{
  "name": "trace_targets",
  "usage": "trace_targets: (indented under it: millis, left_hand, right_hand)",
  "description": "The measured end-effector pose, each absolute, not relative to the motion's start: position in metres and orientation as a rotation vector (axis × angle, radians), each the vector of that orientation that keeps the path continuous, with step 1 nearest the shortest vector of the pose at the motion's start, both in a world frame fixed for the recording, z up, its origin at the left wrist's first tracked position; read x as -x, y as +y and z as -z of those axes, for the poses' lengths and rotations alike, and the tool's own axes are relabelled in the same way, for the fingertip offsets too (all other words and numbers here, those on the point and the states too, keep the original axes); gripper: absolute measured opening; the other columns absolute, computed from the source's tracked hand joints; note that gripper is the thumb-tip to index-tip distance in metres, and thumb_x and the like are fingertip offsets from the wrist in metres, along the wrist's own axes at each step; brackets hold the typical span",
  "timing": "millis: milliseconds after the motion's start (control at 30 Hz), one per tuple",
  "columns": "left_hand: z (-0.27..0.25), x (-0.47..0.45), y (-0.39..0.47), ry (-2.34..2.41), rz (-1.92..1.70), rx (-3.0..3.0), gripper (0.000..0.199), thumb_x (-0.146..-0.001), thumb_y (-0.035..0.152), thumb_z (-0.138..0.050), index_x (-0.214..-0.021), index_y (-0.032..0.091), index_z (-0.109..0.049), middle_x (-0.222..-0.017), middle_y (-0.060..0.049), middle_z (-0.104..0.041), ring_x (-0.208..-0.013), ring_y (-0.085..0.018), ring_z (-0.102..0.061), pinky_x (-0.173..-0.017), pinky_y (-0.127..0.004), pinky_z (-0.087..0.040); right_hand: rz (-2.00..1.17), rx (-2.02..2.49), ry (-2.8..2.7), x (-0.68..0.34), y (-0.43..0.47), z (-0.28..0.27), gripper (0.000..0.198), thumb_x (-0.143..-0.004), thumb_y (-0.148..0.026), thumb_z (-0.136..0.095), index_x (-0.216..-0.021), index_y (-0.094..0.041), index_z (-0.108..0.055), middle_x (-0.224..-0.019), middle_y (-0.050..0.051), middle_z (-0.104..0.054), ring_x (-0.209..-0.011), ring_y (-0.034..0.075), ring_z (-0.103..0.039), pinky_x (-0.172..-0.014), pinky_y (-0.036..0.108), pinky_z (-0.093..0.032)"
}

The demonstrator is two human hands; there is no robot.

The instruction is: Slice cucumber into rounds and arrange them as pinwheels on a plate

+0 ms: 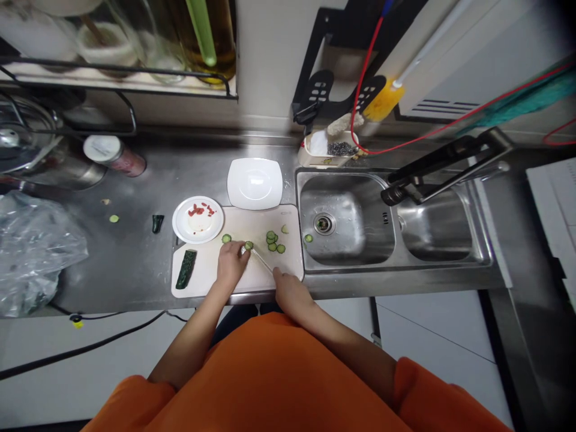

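Note:
My right hand (291, 293) is closed round the handle of a knife (263, 259), whose thin blade points up and left across the white cutting board (252, 282). Near the blade's far end, the fingertips of my left hand (231, 264) are pinched at a cucumber slice (249, 245); whether the slice touches the blade I cannot tell. A few cut cucumber slices (272, 241) lie on the board's right side, and a single round slice (226, 239) rests just above my left hand. An uncut dark green cucumber piece (186, 270) sits at the board's left.
A white plate with red bits (198, 234) overlaps the board's upper left. Behind stands a white square plate (254, 180). To the right is a double sink (346, 246) with a black faucet (423, 174). A plastic bag (36, 252) and a cucumber end (157, 224) lie left.

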State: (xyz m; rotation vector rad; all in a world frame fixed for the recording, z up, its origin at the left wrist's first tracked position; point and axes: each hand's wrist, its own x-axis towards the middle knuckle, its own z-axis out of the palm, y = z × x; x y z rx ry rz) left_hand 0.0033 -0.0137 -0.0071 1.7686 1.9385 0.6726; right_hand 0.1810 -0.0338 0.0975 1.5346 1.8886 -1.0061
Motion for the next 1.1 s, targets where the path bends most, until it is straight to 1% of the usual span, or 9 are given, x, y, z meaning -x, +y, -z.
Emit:
trace_targets:
  millis: [167, 367, 500, 667, 767, 867, 967, 1033, 1100]
  left_hand:
    - [0.009, -0.003, -0.014, 1.946, -0.682, -1.759, 0.021, -0.08, 0.029, -0.058, -0.095, 0.018, -0.067, -0.086, -0.008, -0.065, -0.086, -0.023, -0.057, -0.083, -0.036, -0.046]
    - [0.009, -0.003, -0.013, 1.953, -0.677, -1.755, 0.021, -0.079, 0.027, -0.058, -0.095, 0.018, -0.067, -0.086, -0.007, -0.066, -0.086, -0.023, -0.057, -0.084, -0.035, -0.046]
    - [0.008, -0.004, -0.013, 1.955, -0.661, -1.746, 0.022, -0.078, 0.026, -0.058, -0.095, 0.017, -0.067, -0.087, -0.008, -0.066, -0.087, -0.023, -0.057, -0.084, -0.035, -0.046]
    - [0.007, -0.004, -0.012, 1.964, -0.649, -1.715, 0.02, -0.077, 0.025, -0.058, -0.093, 0.018, -0.067, -0.088, -0.008, -0.066, -0.086, -0.023, -0.058, -0.084, -0.035, -0.046]
    - [0.007, -0.005, -0.01, 1.966, -0.647, -1.699, 0.019, -0.076, 0.025, -0.058, -0.092, 0.018, -0.066, -0.087, -0.008, -0.066, -0.085, -0.023, -0.058, -0.083, -0.035, -0.046]
    - [0.003, -0.006, -0.009, 1.973, -0.65, -1.657, 0.015, -0.074, 0.024, -0.059, -0.087, 0.019, -0.065, -0.082, -0.006, -0.065, -0.081, -0.021, -0.059, -0.079, -0.034, -0.046]
    - [-0.002, -0.007, -0.008, 1.946, -0.622, -1.531, 0.011, -0.076, 0.029, -0.058, -0.081, 0.021, -0.063, -0.072, -0.001, -0.064, -0.068, -0.017, -0.057, -0.069, -0.028, -0.045]
    - [-0.007, -0.004, -0.008, 1.934, -0.62, -1.404, 0.015, -0.078, 0.035, -0.058, -0.08, 0.022, -0.063, -0.07, 0.001, -0.064, -0.063, -0.014, -0.057, -0.065, -0.025, -0.044]
    - [-0.01, 0.002, -0.008, 1.981, -0.666, -1.266, 0.02, -0.076, 0.041, -0.06, -0.081, 0.022, -0.065, -0.071, 0.002, -0.066, -0.064, -0.012, -0.058, -0.065, -0.023, -0.044]
  right_hand:
    - [0.992, -1.529, 1.884, -0.18, -0.032, -0.1, 0.037, -0.087, -0.005, -0.032, -0.12, -0.015, -0.044, -0.098, 0.014, -0.065, -0.097, 0.024, -0.063, -0.074, 0.03, -0.046]
    - [0.977, -1.533, 1.891, -0.177, -0.031, -0.103, 0.037, -0.087, -0.004, -0.031, -0.12, -0.014, -0.044, -0.098, 0.015, -0.065, -0.097, 0.025, -0.063, -0.073, 0.031, -0.047]
    - [1.009, -1.54, 1.871, -0.174, -0.03, -0.102, 0.035, -0.087, -0.004, -0.031, -0.118, -0.014, -0.045, -0.098, 0.015, -0.066, -0.098, 0.025, -0.063, -0.074, 0.031, -0.047]
    - [1.051, -1.529, 1.875, -0.174, -0.03, -0.1, 0.039, -0.085, -0.003, -0.032, -0.121, -0.013, -0.043, -0.099, 0.015, -0.065, -0.101, 0.023, -0.062, -0.079, 0.03, -0.046]
    - [1.048, -1.523, 1.846, -0.177, -0.032, -0.102, 0.037, -0.086, -0.003, -0.033, -0.12, -0.014, -0.044, -0.1, 0.015, -0.065, -0.101, 0.023, -0.062, -0.078, 0.029, -0.046]
    - [1.025, -1.534, 1.823, -0.183, -0.037, -0.104, 0.038, -0.086, -0.004, -0.034, -0.122, -0.014, -0.043, -0.102, 0.016, -0.064, -0.101, 0.025, -0.061, -0.076, 0.031, -0.046]
    - [1.028, -1.546, 1.802, -0.191, -0.042, -0.103, 0.04, -0.084, -0.002, -0.034, -0.12, -0.015, -0.045, -0.097, 0.014, -0.065, -0.098, 0.025, -0.062, -0.074, 0.031, -0.046]
    - [1.03, -1.559, 1.794, -0.196, -0.045, -0.101, 0.04, -0.082, -0.001, -0.034, -0.117, -0.016, -0.047, -0.094, 0.013, -0.066, -0.095, 0.024, -0.063, -0.074, 0.031, -0.046]
    - [1.023, -1.573, 1.795, -0.199, -0.047, -0.099, 0.04, -0.081, -0.001, -0.035, -0.115, -0.017, -0.048, -0.093, 0.012, -0.066, -0.095, 0.024, -0.064, -0.074, 0.031, -0.046]
